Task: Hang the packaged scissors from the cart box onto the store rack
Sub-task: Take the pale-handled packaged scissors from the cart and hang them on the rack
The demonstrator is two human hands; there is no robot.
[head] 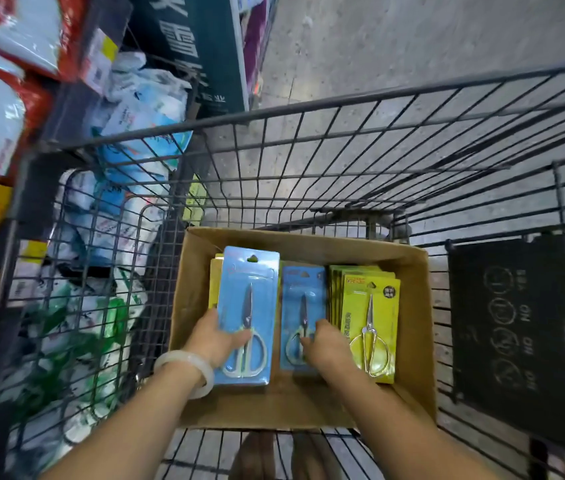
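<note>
Left hand (220, 336) gripping large blue scissors pack (248, 306); right hand (326, 342) fingers curled on smaller blue pack (303, 306).

Bare forearms without sleeves; a pale, translucent bangle (189, 370) circles the left wrist.

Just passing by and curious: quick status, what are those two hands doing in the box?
Left hand holds large blue-carded scissors pack. Right hand on smaller blue-carded scissors pack, grip unclear. Both inside brown cardboard box. Nothing blocking.

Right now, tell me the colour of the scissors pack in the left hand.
Light blue card, gripped by the left hand; seen in the head view.
</note>
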